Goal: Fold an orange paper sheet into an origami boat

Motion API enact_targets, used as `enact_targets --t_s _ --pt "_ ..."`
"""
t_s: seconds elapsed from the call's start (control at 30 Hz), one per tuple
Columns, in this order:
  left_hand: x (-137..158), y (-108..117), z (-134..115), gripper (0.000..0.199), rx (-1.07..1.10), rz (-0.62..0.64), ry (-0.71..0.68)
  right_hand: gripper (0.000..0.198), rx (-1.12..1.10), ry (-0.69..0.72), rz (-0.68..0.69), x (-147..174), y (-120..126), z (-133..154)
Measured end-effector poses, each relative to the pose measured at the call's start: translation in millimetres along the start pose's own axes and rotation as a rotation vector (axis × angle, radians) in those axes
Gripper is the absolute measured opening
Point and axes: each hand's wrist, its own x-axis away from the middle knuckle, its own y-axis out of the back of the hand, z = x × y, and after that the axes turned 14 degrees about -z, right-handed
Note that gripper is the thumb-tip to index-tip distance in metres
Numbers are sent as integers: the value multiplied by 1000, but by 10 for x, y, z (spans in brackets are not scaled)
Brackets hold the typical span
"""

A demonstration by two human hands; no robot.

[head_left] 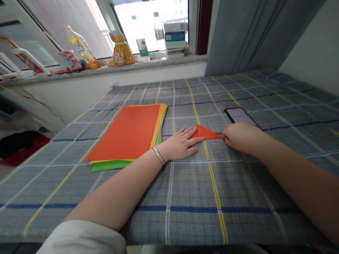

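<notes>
A small piece of orange paper (pixel 207 133), folded into a triangle, lies flat on the plaid cloth between my hands. My left hand (pixel 180 144), with a silver bangle at the wrist, rests over its left part with fingers stretched out. At the paper's right-hand tip, the fingers of my right hand (pixel 237 137) are closed in a pinch. The left portion of the triangle is hidden under my left fingers. Left of my hands sits a stack of coloured paper (pixel 127 132), orange on top, with yellow, blue and green edges showing.
A black-edged phone (pixel 241 115) lies just beyond my right hand. The grey plaid tablecloth (pixel 196 187) covers the surface. Along the window sill (pixel 106 72) stand bottles, a paper cup (pixel 143 49) and stacked boxes (pixel 175 37). A grey curtain (pixel 238 35) hangs at the right.
</notes>
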Motion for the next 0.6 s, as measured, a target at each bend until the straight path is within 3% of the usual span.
enact_targets --t_s 0.1,0.17,0.23,0.37,0.47,0.6 --pt "-3 -9 2 53 -3 21 3 24 121 -69 114 -48 89 50" --pt "-5 -23 5 54 -3 15 5 31 57 -118 59 -68 101 103" --pt "-6 -41 10 56 -5 0 8 42 -59 -78 -11 -68 45 169" --pt "-4 -73 10 66 -5 -15 39 57 -140 107 12 -47 -210 288" --pt "-1 -86 -15 71 -14 -33 75 61 -138 111 49 -49 -351 327" --pt "-19 -104 -69 72 -37 -67 109 63 -129 91 100 -83 -364 351"
